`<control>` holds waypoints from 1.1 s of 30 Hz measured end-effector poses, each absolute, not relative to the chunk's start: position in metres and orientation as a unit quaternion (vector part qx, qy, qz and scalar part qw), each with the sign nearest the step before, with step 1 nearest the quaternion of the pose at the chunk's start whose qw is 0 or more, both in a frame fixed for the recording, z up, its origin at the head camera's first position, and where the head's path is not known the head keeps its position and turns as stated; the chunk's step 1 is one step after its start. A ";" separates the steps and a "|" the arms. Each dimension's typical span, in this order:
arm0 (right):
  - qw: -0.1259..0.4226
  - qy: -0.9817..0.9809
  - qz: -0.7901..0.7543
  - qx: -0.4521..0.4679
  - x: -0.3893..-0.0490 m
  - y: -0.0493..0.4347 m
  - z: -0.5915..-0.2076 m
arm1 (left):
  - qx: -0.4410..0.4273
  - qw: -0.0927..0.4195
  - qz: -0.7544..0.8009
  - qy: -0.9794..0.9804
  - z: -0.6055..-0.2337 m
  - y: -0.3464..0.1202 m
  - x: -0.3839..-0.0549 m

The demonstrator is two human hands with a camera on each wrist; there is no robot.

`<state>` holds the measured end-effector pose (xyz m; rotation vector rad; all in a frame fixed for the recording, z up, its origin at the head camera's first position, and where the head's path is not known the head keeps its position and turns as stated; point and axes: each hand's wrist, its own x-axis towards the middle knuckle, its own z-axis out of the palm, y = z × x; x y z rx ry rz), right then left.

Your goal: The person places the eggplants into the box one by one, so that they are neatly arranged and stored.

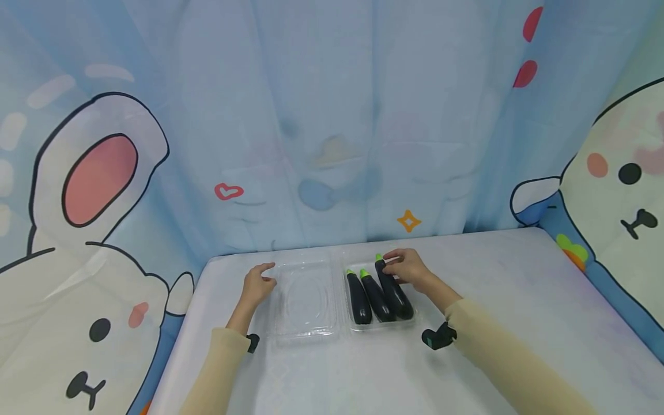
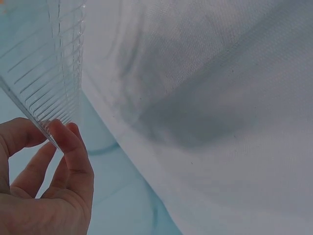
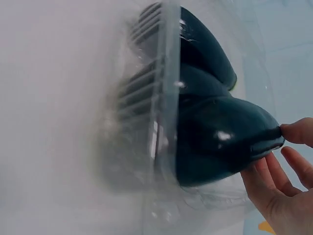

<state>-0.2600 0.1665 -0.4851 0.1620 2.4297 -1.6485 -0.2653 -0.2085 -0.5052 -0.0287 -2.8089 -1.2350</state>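
A clear plastic clamshell box lies opened out, its lid half [image 1: 306, 297] to the left and its base [image 1: 381, 327] to the right. Three dark purple eggplants with green stem ends lie in the base: one at the left [image 1: 359, 300], one in the middle [image 1: 378, 301] and a larger one at the right [image 1: 395, 295]. My right hand [image 1: 407, 268] grips the right eggplant near its stem end, thumb and fingers on opposite sides in the right wrist view. My left hand [image 1: 256, 288] pinches the lid's left edge between thumb and fingers, as the left wrist view shows.
A white cloth [image 1: 363, 374] covers the table. Behind it hangs a light blue curtain [image 1: 321, 115] with cartoon animals on both sides. A dark wrist device [image 1: 438, 336] sits at the right cuff, and another [image 1: 253, 343] at the left.
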 end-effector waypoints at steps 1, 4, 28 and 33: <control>0.099 0.826 -0.553 0.055 -0.260 0.165 -0.486 | -0.009 0.037 -0.402 -0.915 -0.505 -0.209 -0.265; 0.094 0.831 -0.545 0.059 -0.259 0.164 -0.487 | -0.010 0.039 -0.403 -0.914 -0.504 -0.209 -0.265; 0.025 0.879 -0.474 0.046 -0.255 0.151 -0.491 | -0.011 0.036 -0.409 -0.912 -0.501 -0.207 -0.263; 0.022 0.886 -0.460 0.055 -0.257 0.148 -0.499 | -0.015 0.038 -0.410 -0.911 -0.500 -0.208 -0.263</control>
